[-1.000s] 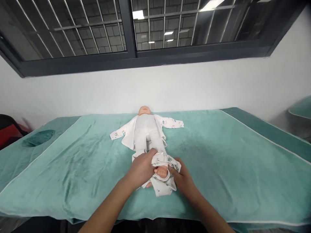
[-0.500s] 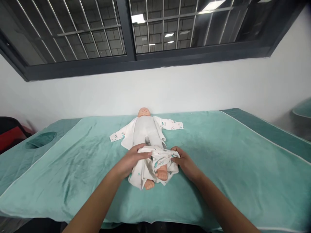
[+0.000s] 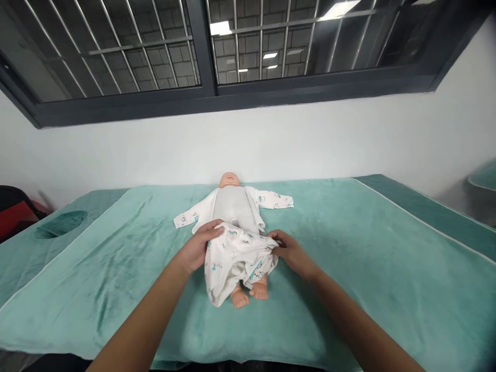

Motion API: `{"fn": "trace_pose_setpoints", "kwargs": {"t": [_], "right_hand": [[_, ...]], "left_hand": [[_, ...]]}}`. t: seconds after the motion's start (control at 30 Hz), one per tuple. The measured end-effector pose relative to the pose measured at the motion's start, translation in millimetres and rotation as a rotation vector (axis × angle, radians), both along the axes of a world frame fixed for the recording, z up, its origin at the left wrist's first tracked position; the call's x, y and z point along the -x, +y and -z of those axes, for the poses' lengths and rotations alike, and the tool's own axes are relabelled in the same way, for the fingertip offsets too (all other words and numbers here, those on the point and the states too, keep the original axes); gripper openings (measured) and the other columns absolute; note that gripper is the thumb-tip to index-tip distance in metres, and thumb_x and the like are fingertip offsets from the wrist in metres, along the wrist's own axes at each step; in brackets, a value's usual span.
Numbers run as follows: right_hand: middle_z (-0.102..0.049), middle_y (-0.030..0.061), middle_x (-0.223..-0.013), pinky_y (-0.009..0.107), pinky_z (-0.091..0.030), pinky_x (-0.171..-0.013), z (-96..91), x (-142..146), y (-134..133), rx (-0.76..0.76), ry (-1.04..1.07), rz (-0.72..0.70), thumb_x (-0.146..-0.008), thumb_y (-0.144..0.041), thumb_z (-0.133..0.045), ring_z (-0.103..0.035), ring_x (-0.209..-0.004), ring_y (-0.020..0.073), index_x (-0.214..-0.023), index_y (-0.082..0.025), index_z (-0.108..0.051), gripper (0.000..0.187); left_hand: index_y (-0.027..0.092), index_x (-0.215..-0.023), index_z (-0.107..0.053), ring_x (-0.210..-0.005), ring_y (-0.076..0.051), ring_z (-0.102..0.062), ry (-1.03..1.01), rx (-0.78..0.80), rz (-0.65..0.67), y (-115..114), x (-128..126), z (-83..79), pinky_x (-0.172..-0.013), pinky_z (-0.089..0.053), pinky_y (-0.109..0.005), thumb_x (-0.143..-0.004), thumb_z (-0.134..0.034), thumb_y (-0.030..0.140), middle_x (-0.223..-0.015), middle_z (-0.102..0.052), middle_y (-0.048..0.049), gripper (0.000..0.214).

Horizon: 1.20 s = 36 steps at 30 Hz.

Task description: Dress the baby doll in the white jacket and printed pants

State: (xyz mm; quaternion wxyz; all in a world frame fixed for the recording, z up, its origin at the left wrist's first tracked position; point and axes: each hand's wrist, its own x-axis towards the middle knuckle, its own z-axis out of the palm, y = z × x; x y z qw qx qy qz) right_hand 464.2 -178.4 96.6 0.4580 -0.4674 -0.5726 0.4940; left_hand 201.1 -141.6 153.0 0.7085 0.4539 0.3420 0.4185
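Note:
A baby doll (image 3: 234, 205) lies on its back on a teal padded table (image 3: 349, 258), head toward the wall. It wears an open white printed top with both sleeves spread out. White printed trousers (image 3: 236, 256) are bunched over its legs, and its bare feet stick out below them. My left hand (image 3: 197, 247) grips the trousers' waist on the doll's left side. On the other side, my right hand (image 3: 290, 251) pinches the same waist edge. Both hands are closed on the cloth at about the doll's hips.
The table has a face hole (image 3: 60, 222) at its left end. A white wall and a dark barred window (image 3: 217, 46) stand behind. A red and black object (image 3: 13, 209) sits at the far left, and another teal surface (image 3: 480, 178) shows at the right edge.
Both hands have drawn the trousers up the doll's legs, from its feet to its hips. The feet, covered by bunched cloth before, are now bare below the hem.

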Motion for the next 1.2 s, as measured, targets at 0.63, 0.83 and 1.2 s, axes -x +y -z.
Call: {"fn": "trace_pose_setpoints", "kwargs": {"t": [0.63,0.83,1.2], "right_hand": [[-0.07,0.0039,-0.074,0.031,-0.05,-0.068,-67.4,80.8,56.9,0.352,0.276,-0.264,-0.068,-0.028,-0.07,-0.062,-0.064,0.0169,-0.086,-0.013,-0.068,0.023],[-0.07,0.0005,-0.076,0.024,-0.045,-0.057,-67.9,95.7,44.4,0.301,0.026,-0.433,-0.068,-0.035,-0.078,-0.059,-0.062,0.0133,-0.088,-0.016,-0.069,0.029],[-0.073,0.0095,-0.098,0.036,-0.053,-0.081,-63.4,98.5,40.3,0.329,0.195,-0.395,-0.074,-0.04,-0.076,-0.068,-0.086,0.022,-0.112,-0.014,-0.067,0.047]], "left_hand": [[0.015,-0.106,-0.063,-0.084,-0.021,-0.063,0.173,-0.132,0.102,-3.1,15.4,5.0,-0.071,-0.047,-0.027,-0.067,-0.078,0.036,-0.096,-0.068,-0.0063,0.048],[0.016,-0.106,-0.06,-0.075,-0.018,-0.061,0.113,-0.125,-0.264,-1.5,8.5,16.7,-0.07,-0.047,-0.028,-0.073,-0.071,0.044,-0.085,-0.067,-0.0026,0.045],[0.015,-0.106,-0.064,-0.084,-0.019,-0.063,-0.049,-0.083,-0.02,-12.1,20.0,21.1,-0.074,-0.047,-0.026,-0.072,-0.078,0.036,-0.093,-0.07,-0.0053,0.042]]}}
